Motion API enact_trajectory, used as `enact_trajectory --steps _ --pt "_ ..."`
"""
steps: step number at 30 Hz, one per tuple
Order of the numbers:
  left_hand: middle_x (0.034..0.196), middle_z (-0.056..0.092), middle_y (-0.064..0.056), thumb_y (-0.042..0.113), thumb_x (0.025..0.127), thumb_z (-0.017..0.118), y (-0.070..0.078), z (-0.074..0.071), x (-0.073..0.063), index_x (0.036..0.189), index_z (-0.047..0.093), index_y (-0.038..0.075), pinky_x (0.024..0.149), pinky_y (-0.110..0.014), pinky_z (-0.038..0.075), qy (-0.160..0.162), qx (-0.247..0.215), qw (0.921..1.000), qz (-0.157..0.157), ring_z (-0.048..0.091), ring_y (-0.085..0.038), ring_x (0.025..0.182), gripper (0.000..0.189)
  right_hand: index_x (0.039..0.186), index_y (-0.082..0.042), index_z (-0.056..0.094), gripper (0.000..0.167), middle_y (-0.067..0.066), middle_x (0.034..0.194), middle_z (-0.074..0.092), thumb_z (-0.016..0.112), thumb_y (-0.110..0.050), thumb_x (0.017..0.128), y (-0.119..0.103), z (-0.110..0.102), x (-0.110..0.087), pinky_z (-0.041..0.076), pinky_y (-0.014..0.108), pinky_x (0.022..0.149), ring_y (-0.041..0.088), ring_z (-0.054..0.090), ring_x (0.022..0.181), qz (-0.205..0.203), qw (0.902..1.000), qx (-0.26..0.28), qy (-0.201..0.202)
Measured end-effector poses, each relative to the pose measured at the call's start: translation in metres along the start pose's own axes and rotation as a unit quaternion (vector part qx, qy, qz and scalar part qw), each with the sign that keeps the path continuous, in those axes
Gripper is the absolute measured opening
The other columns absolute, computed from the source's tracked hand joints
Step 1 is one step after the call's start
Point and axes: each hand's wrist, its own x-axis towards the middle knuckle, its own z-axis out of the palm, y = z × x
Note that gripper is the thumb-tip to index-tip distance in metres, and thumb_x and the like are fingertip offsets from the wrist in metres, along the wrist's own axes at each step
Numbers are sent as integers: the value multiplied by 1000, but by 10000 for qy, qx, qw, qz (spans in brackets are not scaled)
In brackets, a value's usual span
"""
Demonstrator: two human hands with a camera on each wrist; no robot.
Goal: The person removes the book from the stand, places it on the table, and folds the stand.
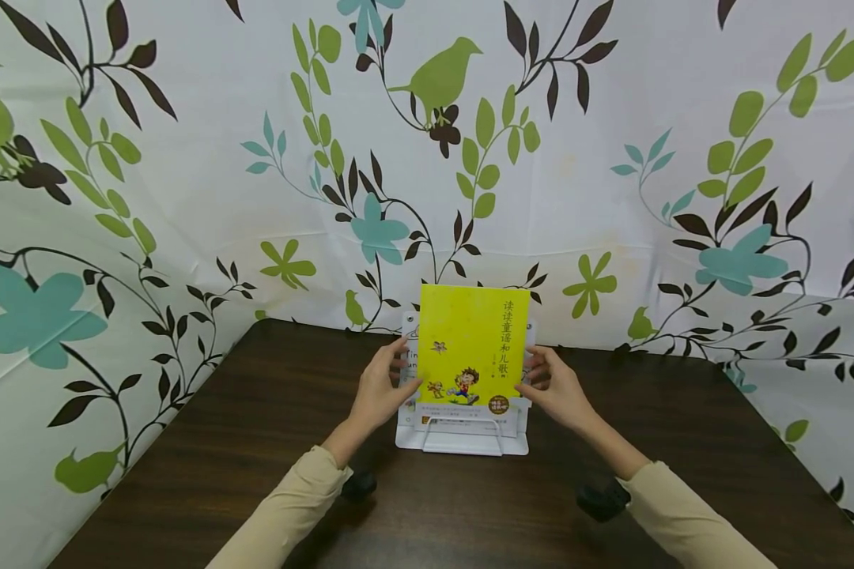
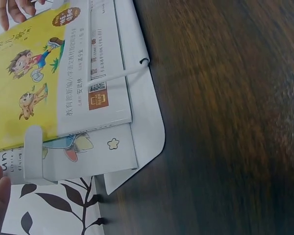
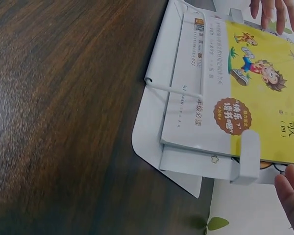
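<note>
A yellow children's book [image 1: 470,340] with a cartoon boy and Chinese characters stands upright on a white book stand [image 1: 406,440]. A wire holder [image 3: 179,91] crosses its lower part, and white side clips [image 2: 33,154] sit at its edges. Behind it shows a paler printed book or sheet [image 2: 110,152] with a small star. My left hand [image 1: 380,389] is at the left edge of the book, fingers extended and thumb near the cover. On the opposite edge is my right hand [image 1: 558,393], its fingers also spread beside the right clip [image 3: 250,154].
The stand rests on a dark brown wooden table [image 1: 270,411]. Close behind the table's far edge hangs a white cloth [image 1: 221,190] printed with birds, leaves and flowers. Dark wrist devices [image 1: 602,499] sit below both forearms.
</note>
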Motion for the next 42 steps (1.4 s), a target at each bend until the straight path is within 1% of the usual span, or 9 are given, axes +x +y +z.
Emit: enact_trajectory --steps 4,7,11,15,21,26,30,35,42 --pt "114 54 -12 5 72 75 1 1 -1 130 45 3 71 -37 52 40 122 9999 86 59 -21 88 66 123 5 43 56 16 99 53 71 -2 75 0 4 1 52 31 67 27 56 84 116 9998 -33 161" --pt "113 54 -11 6 73 74 0 3 -1 130 46 4 70 -33 52 22 214 9997 74 59 -20 87 64 123 5 44 55 16 99 53 71 0 74 -1 6 1 52 32 67 27 57 84 208 9994 -22 272" --pt "113 53 -10 4 73 74 0 5 0 129 46 4 71 -32 51 31 225 9997 97 60 -20 87 63 122 6 45 54 16 97 53 70 3 74 -4 9 0 52 32 67 27 58 83 345 9983 53 472" --pt "112 54 -10 4 73 73 2 8 0 128 47 4 70 -32 51 33 262 9996 117 60 -19 87 62 120 6 47 51 16 95 54 67 6 74 -7 13 1 51 28 66 28 58 83 550 9958 194 711" --pt "109 54 -10 2 71 74 4 12 -1 128 47 4 70 -28 52 54 161 9997 198 61 -19 85 63 118 6 49 45 18 96 55 64 6 75 -10 18 2 50 22 67 28 57 85 875 9913 259 944" --pt "108 53 -11 0 71 73 4 15 0 127 48 2 68 -26 52 177 35 9998 88 60 -19 84 61 114 7 51 40 18 94 55 62 6 76 -12 22 3 51 24 68 28 57 85 1095 9877 253 1087" --pt "107 54 -11 0 72 72 1 17 1 128 46 -2 67 -25 52 308 27 9994 139 59 -19 83 62 109 9 52 37 18 91 55 62 5 74 -14 23 7 51 23 66 27 55 82 1199 9854 215 1189" --pt "105 54 -12 -3 73 71 -1 19 2 130 44 -4 65 -26 51 383 1 9988 291 59 -19 81 62 108 8 52 36 17 90 53 63 4 74 -14 22 8 50 22 66 26 53 82 1175 9868 67 1111" --pt "107 51 -12 -5 74 69 -1 20 1 129 47 0 66 -24 51 275 104 9991 305 58 -19 83 59 110 8 47 39 18 94 51 64 7 75 -9 24 4 50 23 66 26 54 83 747 9927 12 943"
